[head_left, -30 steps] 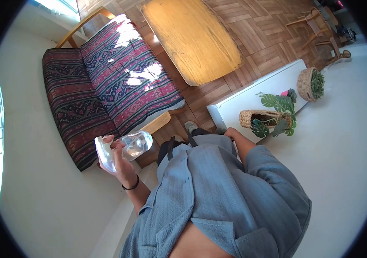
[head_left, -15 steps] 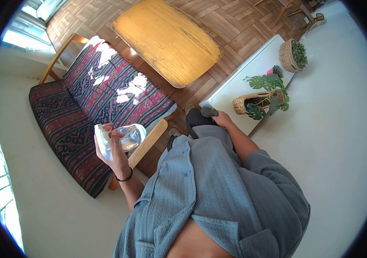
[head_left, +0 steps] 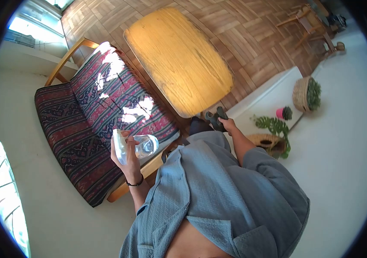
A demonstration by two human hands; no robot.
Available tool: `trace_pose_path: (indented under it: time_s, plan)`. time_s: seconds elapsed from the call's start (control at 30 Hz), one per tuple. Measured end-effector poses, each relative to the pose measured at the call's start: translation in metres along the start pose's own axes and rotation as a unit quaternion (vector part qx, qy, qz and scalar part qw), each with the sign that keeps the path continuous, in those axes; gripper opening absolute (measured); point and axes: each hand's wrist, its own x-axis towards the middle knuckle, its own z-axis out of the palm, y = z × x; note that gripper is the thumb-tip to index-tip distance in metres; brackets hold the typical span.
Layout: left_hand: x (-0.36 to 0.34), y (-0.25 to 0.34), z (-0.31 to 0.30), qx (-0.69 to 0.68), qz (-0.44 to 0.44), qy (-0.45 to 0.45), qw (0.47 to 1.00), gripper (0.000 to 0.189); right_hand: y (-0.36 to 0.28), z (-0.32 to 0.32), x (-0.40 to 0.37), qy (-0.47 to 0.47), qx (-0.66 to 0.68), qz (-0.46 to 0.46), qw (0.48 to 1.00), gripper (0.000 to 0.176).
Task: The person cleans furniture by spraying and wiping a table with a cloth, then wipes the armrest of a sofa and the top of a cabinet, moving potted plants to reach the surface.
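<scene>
My left hand (head_left: 126, 157) is wrapped round the white head of a clear spray bottle (head_left: 147, 146), whose transparent body points to the right. It is over the edge of the patterned sofa (head_left: 76, 146), and a dark band circles the wrist. Closed on a dark green object (head_left: 221, 117), my right hand (head_left: 230, 125) is low beside my legs, near the corner of the white cabinet. What exactly the dark object is cannot be made out; it may be a cloth.
A yellow wooden table (head_left: 179, 60) stands ahead, beyond the sofa. On the white cabinet (head_left: 274, 92) to the right are a basket plant (head_left: 307, 94), a small pink pot (head_left: 283, 113) and a large-leaved plant (head_left: 274, 124). A wooden chair (head_left: 308, 26) is at the upper right.
The view has shifted, so the table, sofa and plants sit lower and further right. Both hands still hold their objects; the dark object has turned and the cabinet lies nearer my right arm.
</scene>
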Motion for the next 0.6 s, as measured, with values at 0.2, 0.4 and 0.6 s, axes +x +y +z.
trace_pose_path:
  time_s: [0.2,0.4,0.6]
  plan:
    - [0.056,0.021,0.082,0.001,0.001,0.054,0.999,0.019,-0.109,-0.049,0.059,-0.032,-0.034,-0.050,0.998,0.048]
    - [0.075,0.017,0.122,0.016,-0.018,0.032,0.999,0.016,-0.133,-0.052,0.082,-0.034,0.015,-0.036,0.999,0.055]
    - [0.079,0.011,0.141,0.003,-0.039,0.006,0.999,0.016,-0.108,-0.061,0.065,-0.052,0.162,0.049,0.984,0.057]
